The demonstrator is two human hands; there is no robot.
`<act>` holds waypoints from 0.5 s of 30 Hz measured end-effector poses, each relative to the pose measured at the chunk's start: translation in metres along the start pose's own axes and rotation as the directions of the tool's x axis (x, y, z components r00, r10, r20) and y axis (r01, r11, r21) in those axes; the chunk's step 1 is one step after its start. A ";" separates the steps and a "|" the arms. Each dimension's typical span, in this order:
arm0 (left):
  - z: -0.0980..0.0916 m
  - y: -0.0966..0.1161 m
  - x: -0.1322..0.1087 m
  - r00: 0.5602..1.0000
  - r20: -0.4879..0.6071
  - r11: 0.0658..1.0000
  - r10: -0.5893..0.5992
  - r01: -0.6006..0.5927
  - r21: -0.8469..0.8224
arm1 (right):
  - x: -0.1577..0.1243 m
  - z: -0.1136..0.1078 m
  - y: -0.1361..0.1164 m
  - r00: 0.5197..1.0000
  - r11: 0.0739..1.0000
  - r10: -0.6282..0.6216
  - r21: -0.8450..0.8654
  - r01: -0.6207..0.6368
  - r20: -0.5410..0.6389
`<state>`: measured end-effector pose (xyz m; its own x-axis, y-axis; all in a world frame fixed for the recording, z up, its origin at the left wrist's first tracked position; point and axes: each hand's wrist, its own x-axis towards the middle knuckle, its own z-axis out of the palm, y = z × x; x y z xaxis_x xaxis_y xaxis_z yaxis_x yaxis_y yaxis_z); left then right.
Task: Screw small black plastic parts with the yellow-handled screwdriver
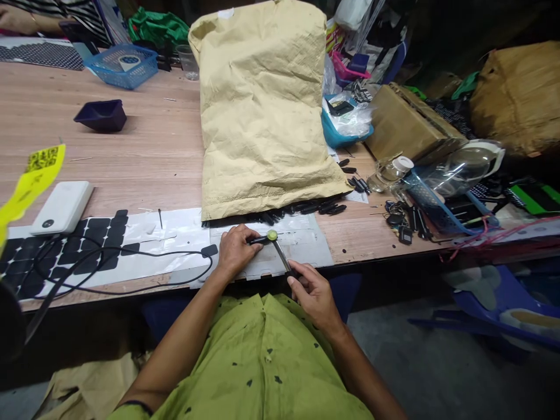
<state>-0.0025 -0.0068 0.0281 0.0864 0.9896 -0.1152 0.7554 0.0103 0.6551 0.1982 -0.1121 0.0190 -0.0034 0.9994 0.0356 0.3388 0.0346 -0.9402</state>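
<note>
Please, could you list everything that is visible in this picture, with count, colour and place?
sack: 1, tan paper, middle of table
loose parts: many, black, along the sack's front edge
power bank: 1, white, left
pads: many, black, on a white sheet, left near edge
cable: 1, black, looped over the pads
basket: 1, blue, far left
tray: 1, dark blue, left of the sack
bottle: 1, clear, right of the sack
box: 1, brown, far right
table: 1, wooden
tool: 1, metal, pale green head, in right hand
held part: 1, black, in left hand
left hand: grips held part
right hand: grips tool
</note>
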 end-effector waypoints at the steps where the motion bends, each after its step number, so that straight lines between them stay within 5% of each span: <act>1: 0.000 0.000 0.000 1.000 0.000 1.000 0.005 -0.005 -0.002 | 0.001 -0.001 0.000 1.000 1.000 0.000 -0.001 0.000 -0.018; 9: 0.004 -0.005 -0.001 0.999 -0.030 0.999 0.044 -0.044 -0.003 | 0.010 -0.022 0.011 0.954 0.940 -0.141 -0.338 0.046 -0.263; 15: 0.006 -0.009 -0.004 0.995 -0.054 0.997 0.081 -0.080 0.016 | 0.014 -0.034 0.030 0.920 0.835 -0.173 -0.548 -0.052 -0.351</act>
<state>-0.0058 -0.0116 0.0177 0.1118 0.9935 -0.0216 0.7565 -0.0709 0.6501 0.2401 -0.0972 0.0033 0.2687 0.9105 0.3143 0.7989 -0.0284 -0.6008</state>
